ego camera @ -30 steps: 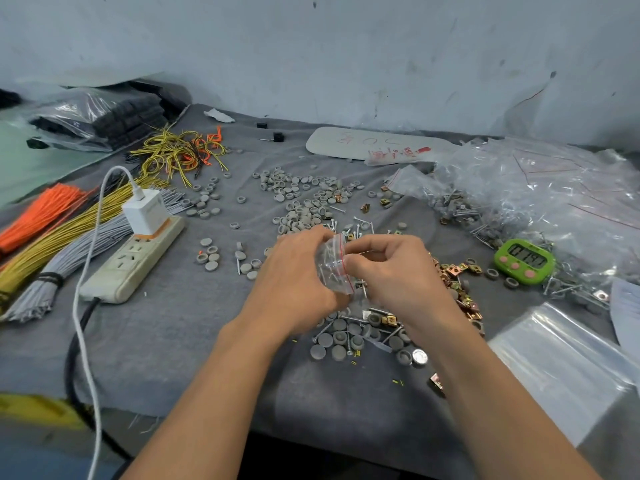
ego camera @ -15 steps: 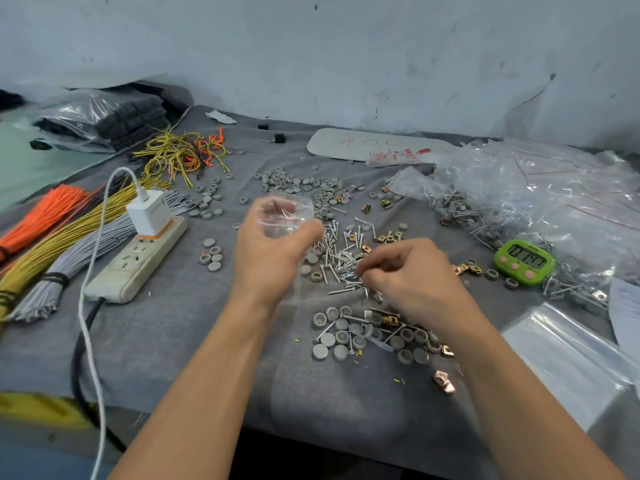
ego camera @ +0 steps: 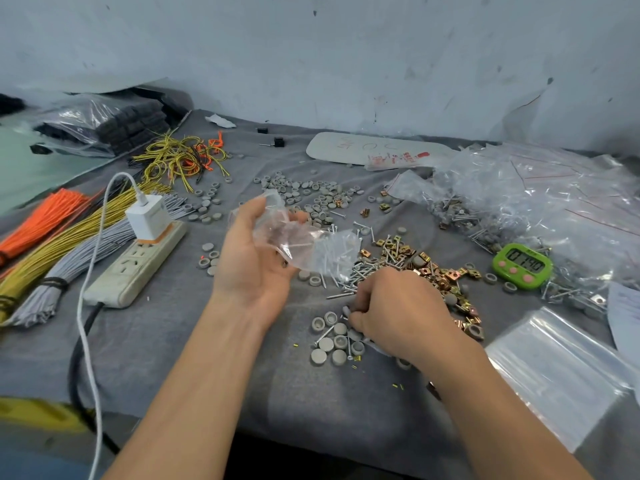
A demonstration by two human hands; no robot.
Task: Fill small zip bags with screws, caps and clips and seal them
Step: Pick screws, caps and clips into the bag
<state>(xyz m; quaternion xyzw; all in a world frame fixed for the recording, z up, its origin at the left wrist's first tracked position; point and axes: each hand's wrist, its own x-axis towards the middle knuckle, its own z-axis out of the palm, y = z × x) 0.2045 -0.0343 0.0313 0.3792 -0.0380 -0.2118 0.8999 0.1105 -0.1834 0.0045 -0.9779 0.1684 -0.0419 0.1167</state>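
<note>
One zip bag (ego camera: pixel 304 242), small, clear film. Held in the left grip (ego camera: pixel 256 261), palm up, thumb and fingers curled round its crumpled end; the other end hangs free above the middle of the table (ego camera: pixel 173 358).

Appearance: transparent, creased, glossy. Screws show through the film, and whether they lie inside it or on the cloth behind cannot be told. The zip strip is not made out.

Handling, as judged: very light, limp and slick. It will fold on itself unless the mouth is pinched at both lips and spread. Screw points could pierce the film, so fill gently and support it from below.

Loose stock:
- caps (ego camera: pixel 329 344), grey discs, toward the near edge
- screws (ego camera: pixel 363 271), silver, just beyond them
- clips (ego camera: pixel 433 271), brassy, beside the screws toward the right edge

Right grip (ego camera: pixel 398 313): knuckles up, fingers curled down among the caps. Whether it has pinched one cannot be told.

Spare bags (ego camera: pixel 554 362): flat stack, near right corner.
</note>
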